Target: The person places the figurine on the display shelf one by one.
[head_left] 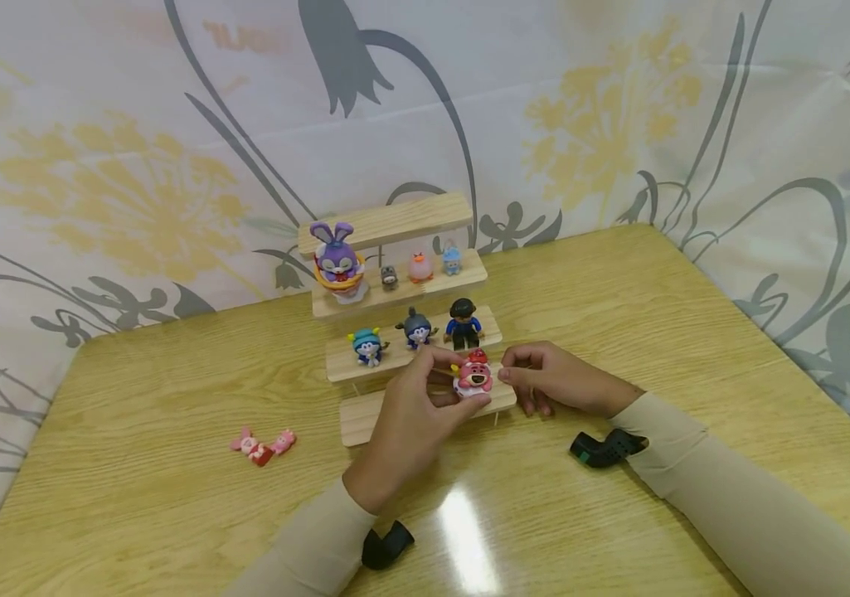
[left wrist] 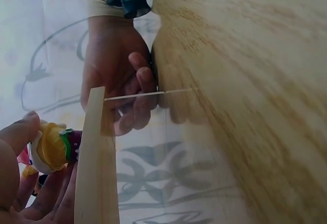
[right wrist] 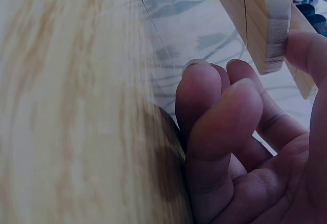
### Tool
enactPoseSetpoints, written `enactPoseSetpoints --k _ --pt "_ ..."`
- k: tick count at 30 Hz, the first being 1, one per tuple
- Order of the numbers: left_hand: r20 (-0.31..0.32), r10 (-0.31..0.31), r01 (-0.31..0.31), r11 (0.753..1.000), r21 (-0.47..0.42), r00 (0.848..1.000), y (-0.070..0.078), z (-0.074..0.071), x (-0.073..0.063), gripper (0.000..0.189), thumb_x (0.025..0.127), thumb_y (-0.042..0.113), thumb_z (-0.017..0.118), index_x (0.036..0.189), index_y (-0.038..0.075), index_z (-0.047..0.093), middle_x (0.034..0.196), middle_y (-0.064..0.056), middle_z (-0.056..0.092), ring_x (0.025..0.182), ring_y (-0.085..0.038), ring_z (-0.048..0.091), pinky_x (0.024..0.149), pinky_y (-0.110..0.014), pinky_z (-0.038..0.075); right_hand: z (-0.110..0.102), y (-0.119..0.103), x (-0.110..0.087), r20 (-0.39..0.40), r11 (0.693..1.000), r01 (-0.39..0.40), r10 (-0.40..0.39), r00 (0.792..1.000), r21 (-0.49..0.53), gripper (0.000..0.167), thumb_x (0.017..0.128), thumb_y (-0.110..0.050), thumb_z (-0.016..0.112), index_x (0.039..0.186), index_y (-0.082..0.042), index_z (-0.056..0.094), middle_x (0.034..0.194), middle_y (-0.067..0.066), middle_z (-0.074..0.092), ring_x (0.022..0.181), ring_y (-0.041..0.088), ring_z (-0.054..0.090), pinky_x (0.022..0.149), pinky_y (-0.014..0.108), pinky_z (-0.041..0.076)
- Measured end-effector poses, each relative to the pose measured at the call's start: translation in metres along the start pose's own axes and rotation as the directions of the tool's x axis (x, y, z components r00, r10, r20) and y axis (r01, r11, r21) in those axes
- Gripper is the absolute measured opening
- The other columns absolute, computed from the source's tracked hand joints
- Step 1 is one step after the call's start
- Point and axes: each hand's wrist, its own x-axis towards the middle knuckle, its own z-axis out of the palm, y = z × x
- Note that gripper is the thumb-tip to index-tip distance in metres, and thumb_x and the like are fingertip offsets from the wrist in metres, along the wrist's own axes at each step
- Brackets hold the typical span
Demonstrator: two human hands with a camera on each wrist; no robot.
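My left hand holds a pink bear figurine between thumb and fingers, at the right part of the bottom shelf. The bear has a red top and faces the front. From the left wrist view, the figurine shows yellow, white, green and purple parts, its purple end against the shelf board. My right hand is at that shelf's right end. One fingertip touches the board's end in the right wrist view, while the other fingers hang loosely curled below it, holding nothing.
Above, the wooden tiers bear a purple rabbit figurine, a pink round figurine, a black-haired toy figure and several others. Two pink figurines lie on the table at left. A patterned cloth hangs behind.
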Motion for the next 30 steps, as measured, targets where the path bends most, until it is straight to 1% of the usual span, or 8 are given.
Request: enactPoseSetpoints --k 3,5,10,13,17,20,25,30 --pt "-0.003 0.006 -0.006 1.000 0.024 1.000 -0.0010 0.0017 -0.0003 0.044 0.085 0.016 0.081 0.121 0.010 0.058 0.113 -0.003 0.067 0.096 -0.013 0.068 0.079 -0.020 0.059 -0.0005 0.0014 0.0003 0.003 1.000 0.001 -0.001 1.000 0.002 0.029 0.105 -0.029 0.052 0.099 -0.002 0.058 0.066 0.009 0.060 0.046 0.013 0.051 0.045 0.030 0.049" --pt "-0.005 0.024 -0.023 0.998 0.057 1.000 -0.0010 0.0020 -0.0004 0.044 0.085 0.018 0.081 0.122 0.011 0.058 0.112 -0.002 0.068 0.094 -0.011 0.068 0.079 -0.020 0.058 -0.0010 0.0017 0.0005 0.000 1.000 -0.002 0.002 1.000 -0.008 0.029 0.106 -0.030 0.052 0.100 -0.002 0.059 0.066 0.009 0.060 0.046 0.013 0.051 0.045 0.030 0.049" --pt "-0.009 0.050 -0.048 0.988 0.149 0.999 -0.0004 0.0013 -0.0011 0.045 0.086 0.022 0.081 0.123 0.012 0.059 0.108 0.000 0.068 0.090 -0.008 0.066 0.079 -0.026 0.059 -0.0014 0.0010 0.0015 -0.007 1.000 -0.011 0.011 1.000 -0.024 0.029 0.105 -0.031 0.052 0.100 -0.003 0.059 0.066 0.009 0.059 0.047 0.013 0.051 0.045 0.030 0.048" --pt "-0.011 0.047 -0.044 0.980 0.196 0.999 -0.0012 0.0012 -0.0019 0.045 0.086 0.025 0.081 0.123 0.012 0.060 0.105 0.001 0.069 0.088 -0.008 0.064 0.079 -0.029 0.059 -0.0002 0.0012 0.0010 -0.006 1.000 -0.016 0.016 1.000 -0.015 0.030 0.105 -0.031 0.053 0.099 -0.003 0.059 0.066 0.009 0.059 0.047 0.013 0.051 0.045 0.029 0.048" --pt "0.003 0.048 -0.048 0.970 0.238 0.999 -0.0010 -0.0008 -0.0023 0.044 0.086 0.029 0.080 0.123 0.015 0.061 0.101 0.005 0.068 0.086 -0.007 0.063 0.077 -0.028 0.057 0.0002 0.0007 -0.0001 -0.006 1.000 -0.014 0.014 1.000 -0.015 0.030 0.105 -0.031 0.052 0.100 -0.003 0.059 0.066 0.009 0.060 0.047 0.013 0.051 0.046 0.030 0.049" --pt "0.012 0.047 -0.048 0.965 0.258 0.999 0.0004 -0.0033 -0.0022 0.044 0.087 0.031 0.080 0.123 0.016 0.060 0.096 0.006 0.068 0.082 -0.010 0.063 0.072 -0.025 0.055 -0.0001 -0.0015 0.0002 -0.005 1.000 -0.010 0.010 1.000 -0.019 0.030 0.106 -0.032 0.052 0.100 -0.003 0.059 0.067 0.010 0.059 0.048 0.014 0.051 0.046 0.031 0.049" --pt "0.032 0.015 -0.023 0.966 0.258 0.999 0.0004 -0.0042 -0.0031 0.045 0.088 0.032 0.079 0.124 0.016 0.059 0.091 0.005 0.067 0.080 -0.014 0.064 0.066 -0.022 0.053 0.0011 -0.0047 0.0002 -0.001 1.000 -0.013 0.013 1.000 -0.015 0.030 0.105 -0.032 0.053 0.099 -0.003 0.058 0.066 0.009 0.059 0.047 0.013 0.051 0.046 0.030 0.049" --pt "0.039 0.013 -0.023 0.964 0.266 0.999 -0.0001 -0.0035 -0.0033 0.045 0.088 0.034 0.078 0.125 0.018 0.058 0.093 0.007 0.068 0.080 -0.009 0.064 0.067 -0.022 0.053 0.0012 -0.0048 -0.0008 -0.004 1.000 -0.016 0.016 1.000 -0.012 0.030 0.105 -0.031 0.052 0.098 -0.003 0.058 0.066 0.008 0.059 0.047 0.013 0.051 0.045 0.030 0.048"
